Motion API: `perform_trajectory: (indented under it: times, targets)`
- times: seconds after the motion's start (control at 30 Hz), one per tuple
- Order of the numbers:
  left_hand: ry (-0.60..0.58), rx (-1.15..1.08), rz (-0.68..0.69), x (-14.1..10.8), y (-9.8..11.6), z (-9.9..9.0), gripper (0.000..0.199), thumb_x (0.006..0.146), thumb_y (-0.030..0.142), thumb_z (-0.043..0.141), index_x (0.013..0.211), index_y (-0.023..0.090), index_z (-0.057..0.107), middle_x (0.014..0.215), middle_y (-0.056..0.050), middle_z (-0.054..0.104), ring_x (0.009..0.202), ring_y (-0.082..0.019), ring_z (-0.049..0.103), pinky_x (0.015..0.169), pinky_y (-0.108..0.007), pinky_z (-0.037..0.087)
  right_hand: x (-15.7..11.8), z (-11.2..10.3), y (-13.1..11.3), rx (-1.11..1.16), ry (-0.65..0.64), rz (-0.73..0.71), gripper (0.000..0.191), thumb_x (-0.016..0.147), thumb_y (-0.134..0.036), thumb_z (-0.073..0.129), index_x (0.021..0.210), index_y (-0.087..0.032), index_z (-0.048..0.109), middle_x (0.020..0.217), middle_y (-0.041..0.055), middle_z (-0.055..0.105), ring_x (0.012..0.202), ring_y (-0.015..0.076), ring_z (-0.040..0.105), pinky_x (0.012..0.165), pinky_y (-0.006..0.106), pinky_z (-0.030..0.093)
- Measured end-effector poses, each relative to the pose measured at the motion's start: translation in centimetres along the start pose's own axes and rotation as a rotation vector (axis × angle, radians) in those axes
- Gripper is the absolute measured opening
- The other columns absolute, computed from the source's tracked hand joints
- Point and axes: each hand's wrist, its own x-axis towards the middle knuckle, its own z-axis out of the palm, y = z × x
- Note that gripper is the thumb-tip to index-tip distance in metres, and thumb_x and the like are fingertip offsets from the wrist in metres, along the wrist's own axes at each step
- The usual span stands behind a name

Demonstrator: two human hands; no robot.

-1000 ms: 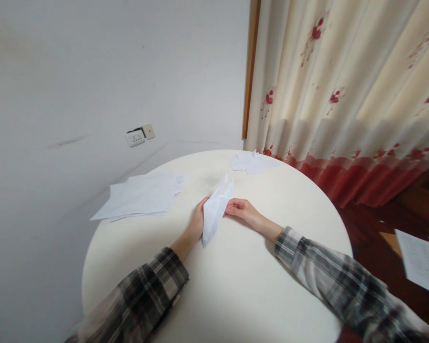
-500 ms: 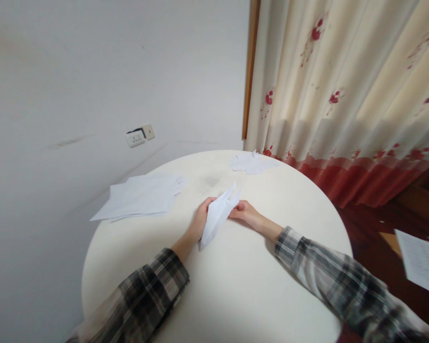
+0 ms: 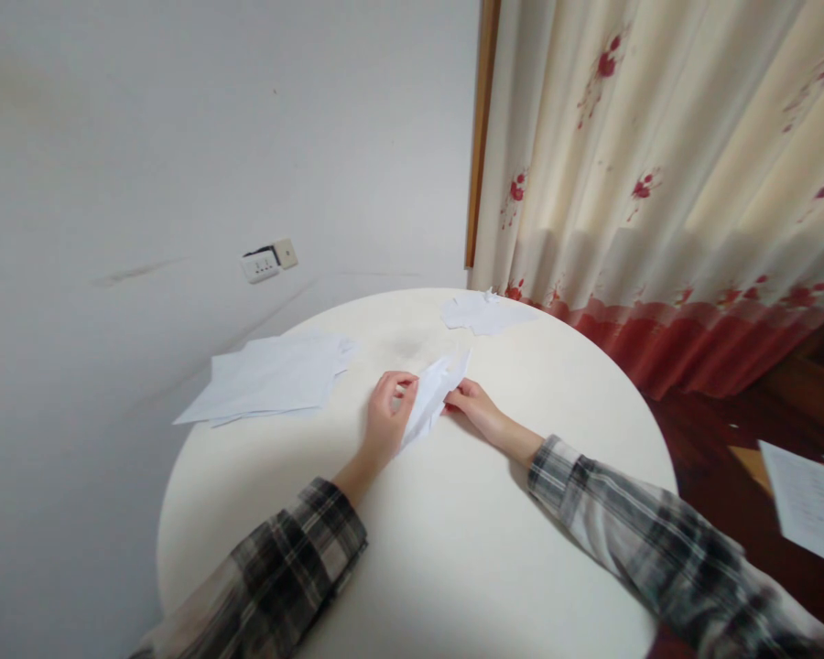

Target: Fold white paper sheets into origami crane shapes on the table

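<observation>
Between my two hands, just above the round white table (image 3: 494, 531), is a folded sheet of white paper (image 3: 428, 400), narrow and slanting up to the right, with pointed flaps at its far end. My left hand (image 3: 387, 414) pinches its left edge between thumb and curled fingers. On the opposite side my right hand (image 3: 475, 407) grips the right edge, its fingertips partly hidden behind the paper. Plaid sleeves cover both forearms.
A loose stack of white sheets (image 3: 267, 377) lies at the table's left edge. Toward the back are white paper pieces (image 3: 484, 313). Behind stand the wall with a socket (image 3: 259, 266) and a flowered curtain (image 3: 632, 165). Papers (image 3: 807, 503) lie low at the right.
My left hand has shifted from behind the paper to its near side, fingers now curled over the left edge. The folded paper has turned slightly and its flaps sit differently. My right hand is almost still.
</observation>
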Motion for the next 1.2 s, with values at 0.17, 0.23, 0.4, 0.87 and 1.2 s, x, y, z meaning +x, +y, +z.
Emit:
perform_trajectory:
  times: [0.17,0.23,0.4,0.87,1.2]
  targets:
    - [-0.006,0.213,0.281,-0.3,0.4,0.1,0.022,0.074,0.03,0.06,0.093,0.019,0.056,0.102,-0.008,0.053,0.1,-0.021,0.049,0.09,-0.037,0.038,0.2,-0.2,0.1,-0.025,0.015,-0.015,0.019,0.06,-0.028,0.067,0.07,-0.015,0.058,0.054,-0.003,0.057,0.05,0.0089,0.05,0.053,0.023,0.041]
    - [-0.006,0.261,0.307,-0.2,0.2,0.3,0.026,0.072,0.03,0.063,0.095,0.019,0.057,0.109,-0.009,0.051,0.105,-0.022,0.046,0.092,-0.038,0.036,0.2,-0.4,0.1,-0.048,0.011,-0.018,0.02,0.06,-0.03,0.069,0.067,-0.015,0.057,0.049,-0.0045,0.054,0.045,0.0076,0.047,0.049,0.022,0.038]
    - [-0.008,0.292,0.276,0.0,-0.4,0.3,0.012,0.077,0.028,0.057,0.087,0.021,0.06,0.104,-0.006,0.054,0.102,-0.021,0.048,0.091,-0.037,0.037,-0.3,-0.4,-0.1,-0.119,-0.03,-0.013,0.027,0.063,-0.039,0.068,0.061,-0.016,0.052,0.04,-0.0072,0.048,0.036,0.0055,0.039,0.041,0.02,0.031]
    - [-0.081,0.165,0.167,0.1,-0.7,0.3,0.021,0.084,0.024,0.044,0.095,0.021,0.061,0.095,-0.005,0.063,0.093,-0.018,0.055,0.085,-0.033,0.042,-0.1,-0.6,0.2,-0.001,-0.088,0.026,0.031,0.062,-0.042,0.07,0.066,-0.013,0.06,0.055,0.0031,0.065,0.048,0.0113,0.057,0.053,0.025,0.046]
    - [-0.051,0.178,0.176,0.0,-0.7,0.4,0.019,0.078,0.023,0.055,0.095,0.021,0.062,0.096,-0.005,0.064,0.093,-0.019,0.056,0.085,-0.033,0.043,-0.2,-0.6,-0.1,-0.029,-0.089,0.034,0.03,0.063,-0.04,0.07,0.065,-0.012,0.06,0.053,0.0033,0.064,0.046,0.011,0.057,0.053,0.025,0.047]
